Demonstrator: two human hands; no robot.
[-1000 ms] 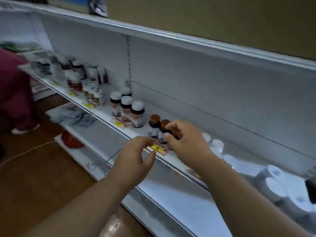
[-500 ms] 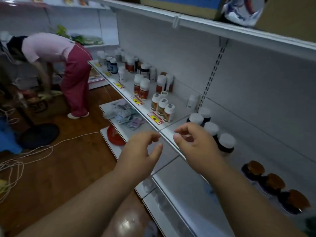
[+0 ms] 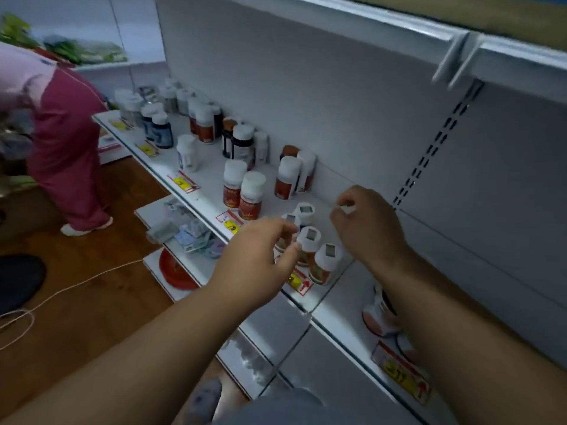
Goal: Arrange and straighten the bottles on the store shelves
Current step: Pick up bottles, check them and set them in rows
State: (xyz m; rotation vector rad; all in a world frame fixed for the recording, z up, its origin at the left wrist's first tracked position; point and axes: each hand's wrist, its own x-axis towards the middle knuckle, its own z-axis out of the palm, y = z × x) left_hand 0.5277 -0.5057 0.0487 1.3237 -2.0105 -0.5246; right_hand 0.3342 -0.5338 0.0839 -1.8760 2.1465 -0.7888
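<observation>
Head view: my left hand (image 3: 254, 256) is loosely curled, thumb and forefinger nearly pinched and touching a small white-capped bottle (image 3: 308, 245) just right of them, not gripping it. Three more such bottles (image 3: 326, 265) cluster between my hands on the shelf (image 3: 211, 185). My right hand (image 3: 366, 228) hovers beyond, fingertips pinched together, holding nothing.

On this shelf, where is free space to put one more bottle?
Bare shelf lies between the lone white bottle and the orange-label pair, and behind the small bottles toward the back wall. The far left end is crowded.
</observation>
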